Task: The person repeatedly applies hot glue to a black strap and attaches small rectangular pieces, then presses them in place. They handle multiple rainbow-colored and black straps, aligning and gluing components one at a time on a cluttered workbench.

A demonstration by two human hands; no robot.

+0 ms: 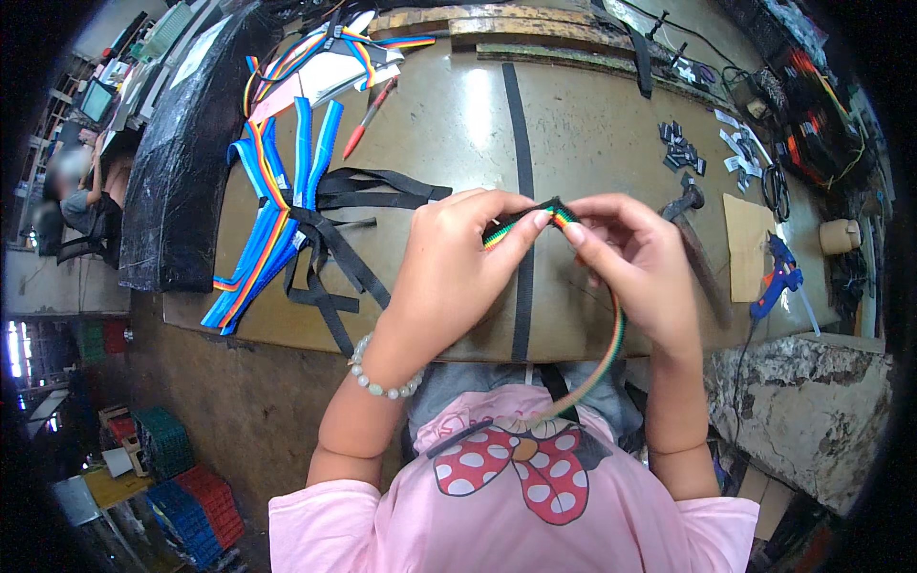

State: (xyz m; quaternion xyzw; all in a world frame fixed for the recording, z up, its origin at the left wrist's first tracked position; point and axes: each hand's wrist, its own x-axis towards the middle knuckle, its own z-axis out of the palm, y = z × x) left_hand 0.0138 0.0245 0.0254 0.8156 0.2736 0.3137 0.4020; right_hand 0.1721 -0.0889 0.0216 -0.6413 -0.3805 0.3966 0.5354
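Note:
My left hand [466, 250] and my right hand [632, 256] meet over the front of the table, both closed on a narrow striped webbing strap [609, 346] in green, yellow, red and black. Thumbs and fingers pinch it at a folded peak between them. From my right hand its loose length curves down toward my lap. A black strip [521, 153] runs across the tabletop beyond and beneath my hands. Left of my left hand lie blue webbing straps with rainbow stripes [277, 215] and tangled black straps [358, 253]. Just right of my right hand rests a hammer [705, 263].
A blue glue gun [778, 277] and a cardboard piece [748, 239] lie at the right. Small black pieces [680, 148] are scattered behind them. A red pen [371, 116] and papers [330, 72] lie far left. Wooden boards [535, 36] line the back. Another person [86, 205] sits far left.

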